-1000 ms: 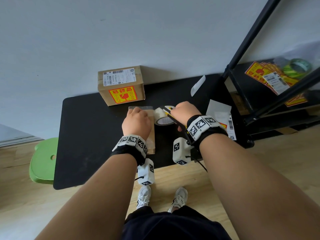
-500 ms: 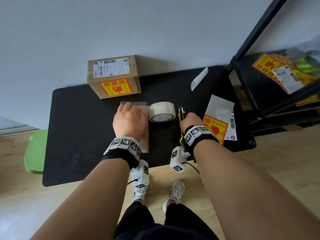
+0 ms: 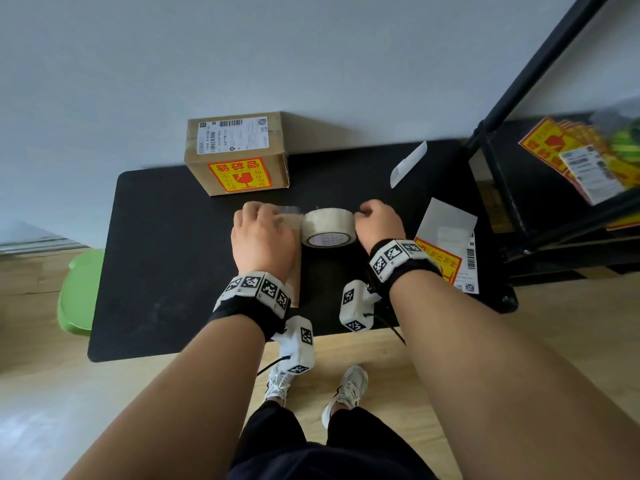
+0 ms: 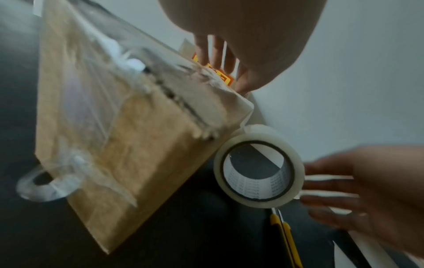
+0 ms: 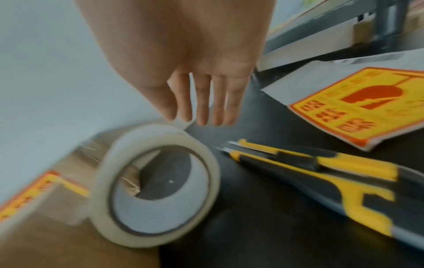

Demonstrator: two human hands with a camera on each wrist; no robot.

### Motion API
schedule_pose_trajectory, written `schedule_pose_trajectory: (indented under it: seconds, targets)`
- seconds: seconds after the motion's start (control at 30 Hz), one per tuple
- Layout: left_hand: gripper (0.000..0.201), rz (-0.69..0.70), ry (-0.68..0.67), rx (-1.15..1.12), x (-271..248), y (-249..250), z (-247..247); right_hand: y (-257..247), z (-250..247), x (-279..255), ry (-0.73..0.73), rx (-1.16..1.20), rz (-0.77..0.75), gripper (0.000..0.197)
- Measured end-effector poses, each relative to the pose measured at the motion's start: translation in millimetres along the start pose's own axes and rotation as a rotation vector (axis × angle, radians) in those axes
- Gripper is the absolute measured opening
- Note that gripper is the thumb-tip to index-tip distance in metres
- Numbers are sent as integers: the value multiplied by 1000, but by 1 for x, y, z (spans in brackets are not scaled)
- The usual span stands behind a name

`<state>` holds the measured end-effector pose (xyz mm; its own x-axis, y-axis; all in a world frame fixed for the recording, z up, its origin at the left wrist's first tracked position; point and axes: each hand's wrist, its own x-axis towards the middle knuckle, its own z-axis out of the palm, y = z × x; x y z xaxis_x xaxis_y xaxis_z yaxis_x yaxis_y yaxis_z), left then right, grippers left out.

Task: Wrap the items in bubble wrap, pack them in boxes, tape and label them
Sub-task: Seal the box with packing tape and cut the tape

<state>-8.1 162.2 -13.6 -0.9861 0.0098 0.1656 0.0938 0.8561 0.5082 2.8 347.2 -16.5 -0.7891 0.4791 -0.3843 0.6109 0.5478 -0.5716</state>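
On the black table (image 3: 166,271), left hand (image 3: 263,237) pressing flat on a taped cardboard box (image 4: 128,145), tape roll (image 3: 328,227) standing just beside it, right hand (image 3: 377,225) with straight, relaxed fingers (image 5: 201,108) at the roll's far side, yellow utility knife (image 5: 321,174) lying near, finished labelled box (image 3: 239,154) by the wall

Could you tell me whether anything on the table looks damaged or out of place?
The knife lies on the table by the tape roll with its blade tip out. The flat box has wrinkled, ragged tape.
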Motion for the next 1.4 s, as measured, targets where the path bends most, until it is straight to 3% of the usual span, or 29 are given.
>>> schedule_pose_trajectory:
  seconds: [0.2,0.4,0.67,0.83,0.93,1.07,1.17,1.23,1.4]
  targets:
    - [63,-435,-121,-125,2,15,-2,-29,-8,-5,-264,5,-181,47]
    - [109,-415,-214,0,4,22,2,-25,-7,-8,-334,-145,-219,38]
    - [106,-377,-269,97,8,23,2,-33,-3,-8,-320,-178,-283,23]
    - [106,-343,-288,120,7,20,-1,-41,-6,-8,-214,-469,-401,30]
    - [107,-325,-284,143,6,17,1,-37,-12,-4,-149,-487,-361,26]
    - [108,-311,-266,171,3,15,5,-35,-14,-1,-83,-314,-274,24]
    - [107,-303,-267,173,3,15,6,-32,-13,-2,-76,-252,-228,6]
    - [107,-295,-265,174,3,14,6,-26,-10,-4,-90,-280,-218,14]
    - [105,-286,-276,172,2,15,4,-4,2,-9,-105,-453,-226,11]
